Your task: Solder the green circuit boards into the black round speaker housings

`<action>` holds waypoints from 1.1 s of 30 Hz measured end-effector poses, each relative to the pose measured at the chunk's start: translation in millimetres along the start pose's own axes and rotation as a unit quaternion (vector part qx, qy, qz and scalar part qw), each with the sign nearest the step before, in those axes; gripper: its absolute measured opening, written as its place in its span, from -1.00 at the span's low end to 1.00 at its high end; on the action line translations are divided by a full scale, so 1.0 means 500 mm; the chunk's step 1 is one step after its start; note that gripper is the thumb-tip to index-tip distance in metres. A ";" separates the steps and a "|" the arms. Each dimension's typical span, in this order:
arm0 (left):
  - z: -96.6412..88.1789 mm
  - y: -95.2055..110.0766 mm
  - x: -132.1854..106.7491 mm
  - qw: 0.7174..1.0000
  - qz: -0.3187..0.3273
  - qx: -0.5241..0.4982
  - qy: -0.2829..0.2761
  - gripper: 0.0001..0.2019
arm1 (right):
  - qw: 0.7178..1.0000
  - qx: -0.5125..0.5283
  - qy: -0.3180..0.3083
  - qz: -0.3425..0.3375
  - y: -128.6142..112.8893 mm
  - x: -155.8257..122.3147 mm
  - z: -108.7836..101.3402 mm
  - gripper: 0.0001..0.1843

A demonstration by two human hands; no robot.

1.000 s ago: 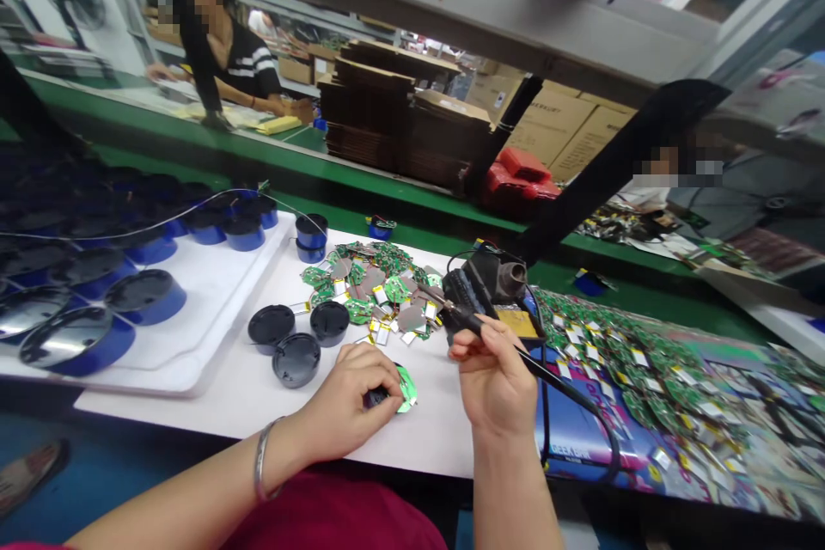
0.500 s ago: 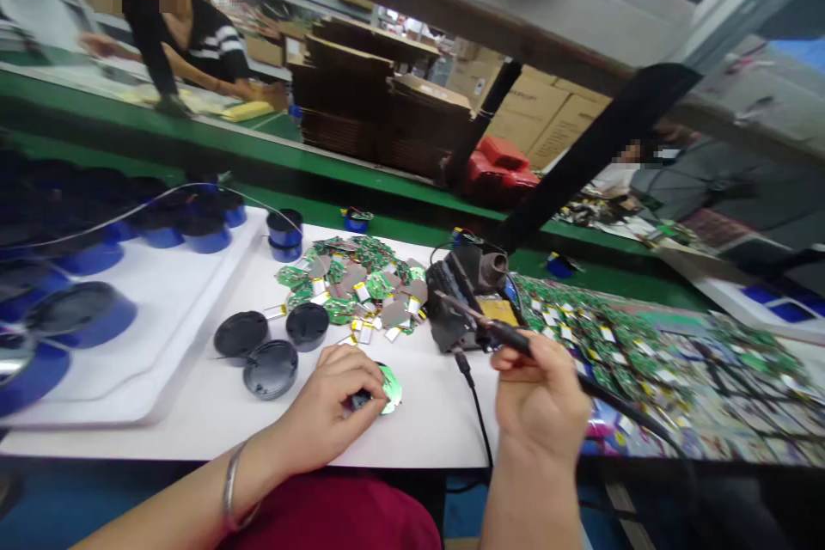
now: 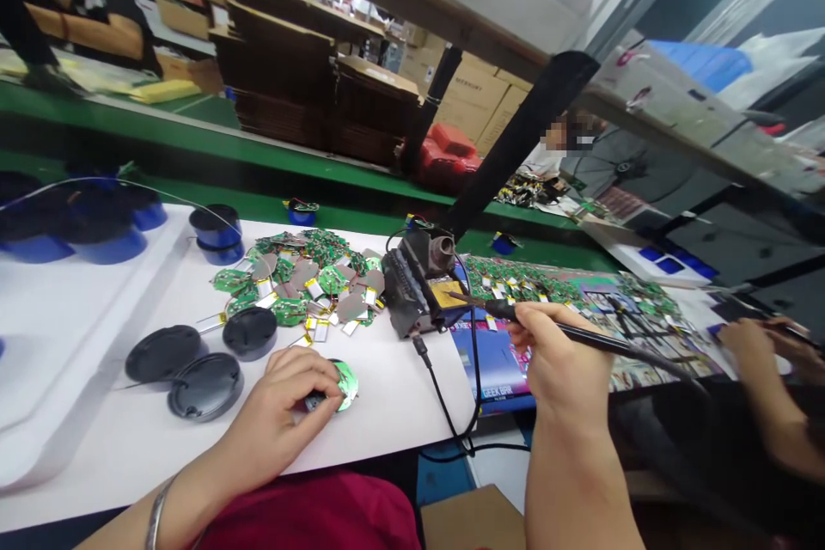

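My left hand [image 3: 280, 408] rests on the white table [image 3: 393, 395], fingers curled round a small dark part lying on a round green circuit board [image 3: 348, 380]. My right hand [image 3: 560, 365] is closed on a black soldering iron [image 3: 516, 312], held like a pen. Its tip points left toward the black soldering stand [image 3: 416, 288]. The iron's cable trails off to the right. A heap of green circuit boards with small silver batteries [image 3: 302, 279] lies behind my left hand.
Three black round caps [image 3: 193, 361] lie left of my hand beside a white tray [image 3: 70, 301] of blue-rimmed housings. More boards cover the right side [image 3: 567, 292]. Another person's hands [image 3: 766, 344] work at far right. Cardboard stacks [image 3: 309, 94] and a person stand behind the green conveyor.
The view has swung to the right. My right hand has carried the soldering iron rightward, away from the board, its tip now by the stand. My left hand stays on the green board.
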State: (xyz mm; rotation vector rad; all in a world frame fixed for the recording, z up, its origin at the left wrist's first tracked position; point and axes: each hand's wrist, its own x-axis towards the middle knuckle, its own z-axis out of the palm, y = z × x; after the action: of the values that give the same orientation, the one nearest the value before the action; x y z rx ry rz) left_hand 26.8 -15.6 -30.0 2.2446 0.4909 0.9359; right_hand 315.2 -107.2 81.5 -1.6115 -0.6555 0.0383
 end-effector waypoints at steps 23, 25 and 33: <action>0.000 0.002 0.002 1.000 -0.001 0.001 0.008 -0.93 | 0.992 -0.076 -0.095 -0.029 -0.023 0.011 -0.036 -0.80; 0.001 0.001 0.002 1.000 -0.001 0.002 0.009 -0.93 | 0.998 0.004 -0.054 0.033 -0.009 0.015 -0.025 -0.75; -0.001 -0.001 -0.002 1.000 -0.007 0.013 -0.006 -0.92 | 0.939 0.259 -0.101 0.203 0.014 0.010 -0.004 -0.63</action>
State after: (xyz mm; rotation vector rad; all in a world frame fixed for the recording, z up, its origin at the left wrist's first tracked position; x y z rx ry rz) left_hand 25.9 -15.9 -30.6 2.2657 0.5161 0.9128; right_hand 323.0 -107.0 77.2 -1.2088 -0.4089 0.6392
